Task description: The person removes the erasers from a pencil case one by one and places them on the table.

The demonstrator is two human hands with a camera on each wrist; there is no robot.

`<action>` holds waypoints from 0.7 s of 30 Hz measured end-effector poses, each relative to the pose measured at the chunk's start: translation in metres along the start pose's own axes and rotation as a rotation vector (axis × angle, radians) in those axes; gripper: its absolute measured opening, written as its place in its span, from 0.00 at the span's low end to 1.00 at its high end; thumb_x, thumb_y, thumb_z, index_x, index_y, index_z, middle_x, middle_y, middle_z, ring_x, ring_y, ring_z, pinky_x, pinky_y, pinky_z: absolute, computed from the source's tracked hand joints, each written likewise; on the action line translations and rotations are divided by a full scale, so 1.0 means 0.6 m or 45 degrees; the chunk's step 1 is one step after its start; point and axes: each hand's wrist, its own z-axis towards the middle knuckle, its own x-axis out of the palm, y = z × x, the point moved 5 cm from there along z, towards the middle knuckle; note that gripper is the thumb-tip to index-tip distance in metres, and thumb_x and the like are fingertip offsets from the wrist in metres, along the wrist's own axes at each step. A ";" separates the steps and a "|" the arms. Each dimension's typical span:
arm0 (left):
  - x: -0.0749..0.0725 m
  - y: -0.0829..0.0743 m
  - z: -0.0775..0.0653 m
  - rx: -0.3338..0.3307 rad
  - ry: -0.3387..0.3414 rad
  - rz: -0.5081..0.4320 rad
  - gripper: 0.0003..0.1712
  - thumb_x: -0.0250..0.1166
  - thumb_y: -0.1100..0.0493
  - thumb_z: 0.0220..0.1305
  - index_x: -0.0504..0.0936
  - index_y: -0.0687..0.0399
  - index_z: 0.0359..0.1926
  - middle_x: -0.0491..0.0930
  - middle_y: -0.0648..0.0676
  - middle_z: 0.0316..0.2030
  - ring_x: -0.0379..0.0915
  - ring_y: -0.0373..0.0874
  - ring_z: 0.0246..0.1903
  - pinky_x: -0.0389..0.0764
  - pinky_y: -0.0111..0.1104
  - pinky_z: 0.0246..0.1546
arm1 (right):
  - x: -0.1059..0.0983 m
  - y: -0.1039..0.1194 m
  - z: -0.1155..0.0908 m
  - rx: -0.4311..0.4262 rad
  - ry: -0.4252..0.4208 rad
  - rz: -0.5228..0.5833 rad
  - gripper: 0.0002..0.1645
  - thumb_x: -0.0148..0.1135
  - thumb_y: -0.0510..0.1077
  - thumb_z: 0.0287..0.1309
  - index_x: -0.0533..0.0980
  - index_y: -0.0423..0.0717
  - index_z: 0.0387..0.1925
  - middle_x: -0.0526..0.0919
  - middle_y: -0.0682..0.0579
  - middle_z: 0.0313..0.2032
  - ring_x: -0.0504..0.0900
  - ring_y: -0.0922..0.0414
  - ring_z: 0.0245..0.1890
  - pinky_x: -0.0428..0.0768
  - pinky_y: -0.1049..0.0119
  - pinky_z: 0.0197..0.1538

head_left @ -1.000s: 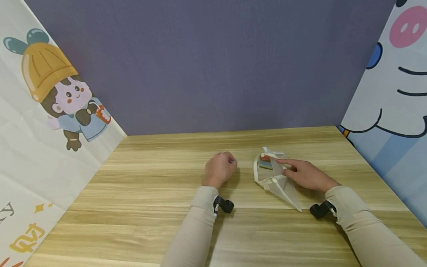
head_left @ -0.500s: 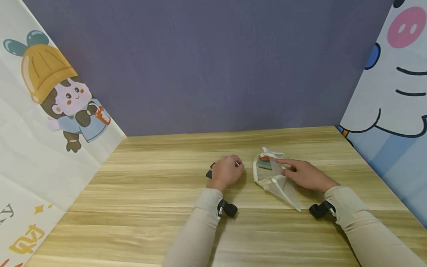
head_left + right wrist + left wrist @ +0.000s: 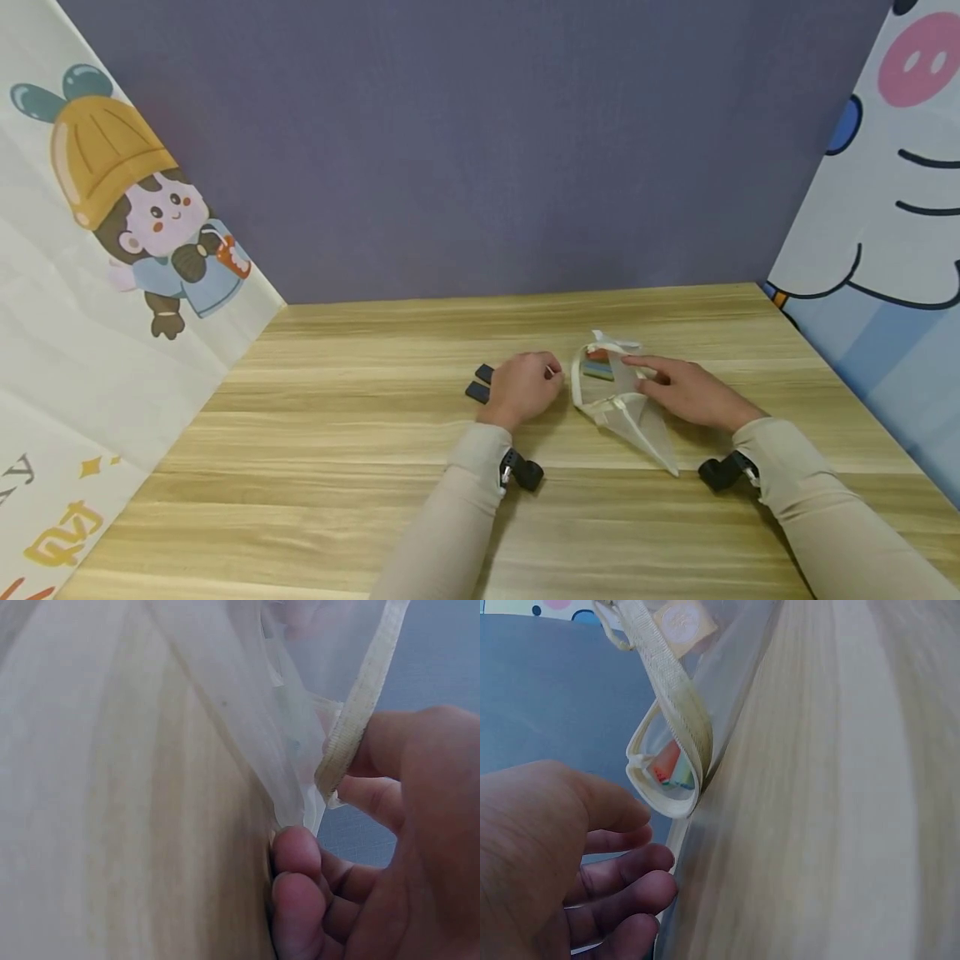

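A translucent mesh pouch (image 3: 651, 429) with a cream edge lies on the table, its mouth gaping toward the left. Inside it are an orange-red piece (image 3: 597, 355) and blue and green pieces (image 3: 598, 369). My right hand (image 3: 693, 393) pinches the pouch's edge band (image 3: 352, 724) and holds the mouth apart. Just left of the mouth, my left hand (image 3: 522, 385) has curled fingers, with a sliver of a small pale object (image 3: 551, 372) between them. Most of that object is hidden. Two dark flat rectangular pieces (image 3: 477, 391) lie left of this hand, partly covered by it.
The wood-grain table (image 3: 315, 467) meets a dark purple-grey panel (image 3: 487, 150) at the back. Printed cartoon sheets, one on the left (image 3: 67, 275) and one on the right (image 3: 885, 217), border the sides.
My left hand has moved right toward the pouch mouth, uncovering the two dark pieces behind it. My right hand stays on the pouch.
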 end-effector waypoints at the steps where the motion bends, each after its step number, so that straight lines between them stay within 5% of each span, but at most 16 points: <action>1: 0.001 -0.002 0.001 0.005 0.005 -0.005 0.08 0.62 0.48 0.70 0.86 0.40 0.41 0.81 0.38 0.30 0.73 0.33 0.26 0.72 0.32 0.24 | 0.000 0.000 0.000 0.004 0.000 0.000 0.30 0.54 0.49 0.75 0.64 0.48 0.74 0.71 0.53 0.26 0.65 0.56 0.23 0.66 0.61 0.31; 21: 0.007 -0.045 0.010 0.135 0.035 0.125 0.10 0.62 0.47 0.70 0.87 0.39 0.46 0.80 0.41 0.38 0.73 0.31 0.32 0.74 0.29 0.31 | -0.001 0.002 -0.003 0.024 0.012 0.012 0.30 0.53 0.50 0.76 0.64 0.49 0.74 0.70 0.52 0.24 0.65 0.57 0.21 0.66 0.61 0.29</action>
